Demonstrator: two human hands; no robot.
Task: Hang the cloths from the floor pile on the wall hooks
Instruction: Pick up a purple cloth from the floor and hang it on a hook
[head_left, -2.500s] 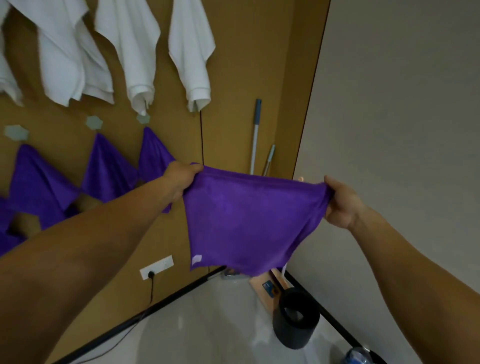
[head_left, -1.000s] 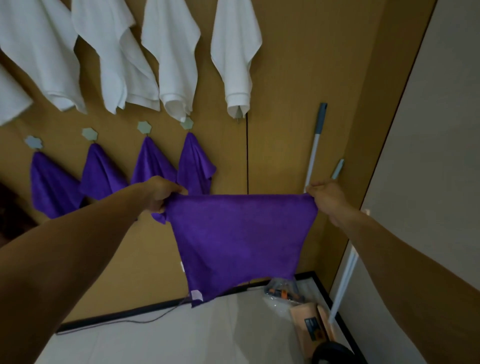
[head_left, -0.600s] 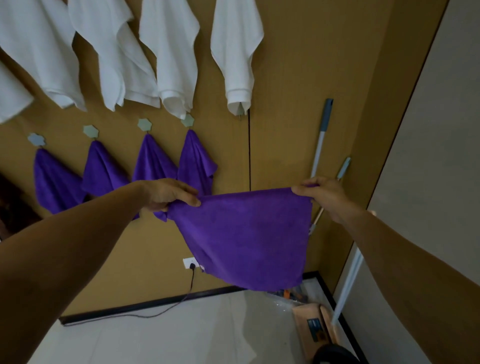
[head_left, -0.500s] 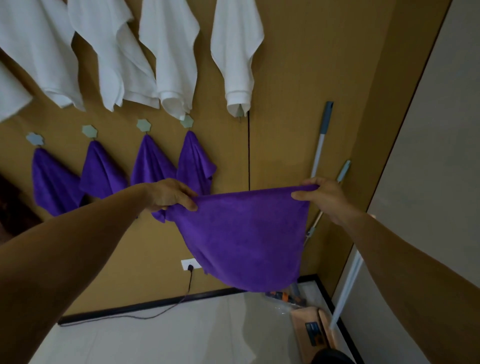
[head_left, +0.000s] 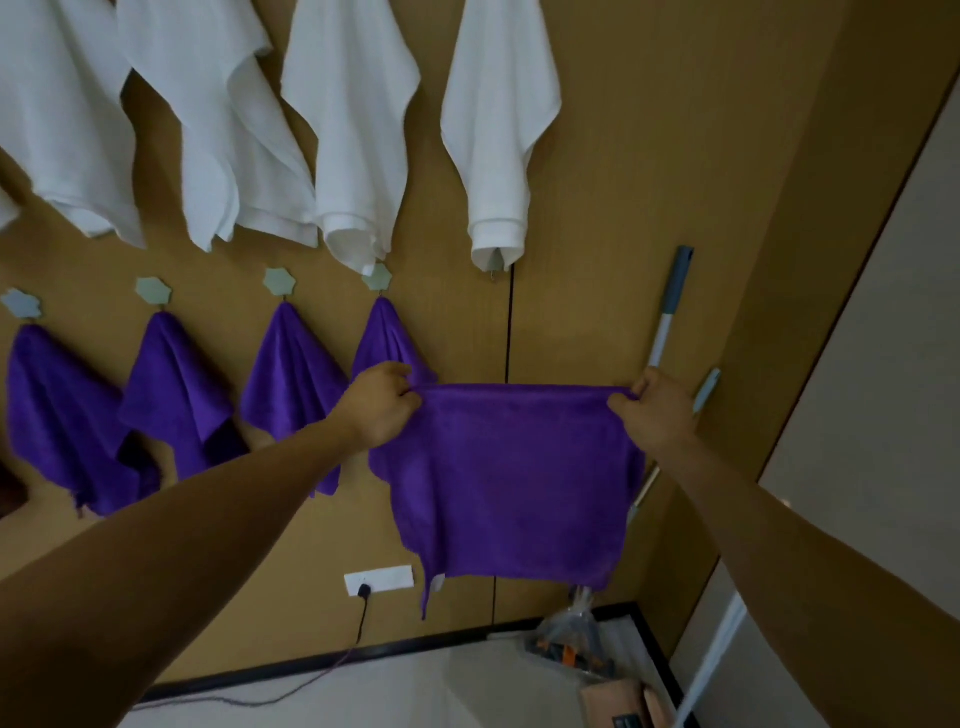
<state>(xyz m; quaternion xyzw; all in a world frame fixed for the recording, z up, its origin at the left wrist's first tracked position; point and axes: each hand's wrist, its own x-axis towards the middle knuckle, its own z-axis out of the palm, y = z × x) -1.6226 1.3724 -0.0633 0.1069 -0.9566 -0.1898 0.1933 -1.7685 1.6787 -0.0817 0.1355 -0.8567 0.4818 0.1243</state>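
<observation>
A purple cloth (head_left: 514, 483) hangs spread flat in front of the brown wall, held by its two top corners. My left hand (head_left: 382, 410) pinches the left corner and my right hand (head_left: 657, 410) pinches the right corner. Left of it, several purple cloths (head_left: 291, 384) hang from pale hexagonal wall hooks (head_left: 279, 280). Above them several white towels (head_left: 496, 130) hang in a row. The floor pile is out of view.
Two long-handled tools (head_left: 667, 312) lean in the corner behind my right hand. A wall socket (head_left: 379, 579) with a black plug and cord sits low on the wall. A plastic bag (head_left: 571, 644) and a cardboard box (head_left: 618, 701) lie on the floor at lower right.
The cloth's top edge has been pulled straight and taut, so it hangs flat instead of sagging. Both hands have risen slightly toward the wall.
</observation>
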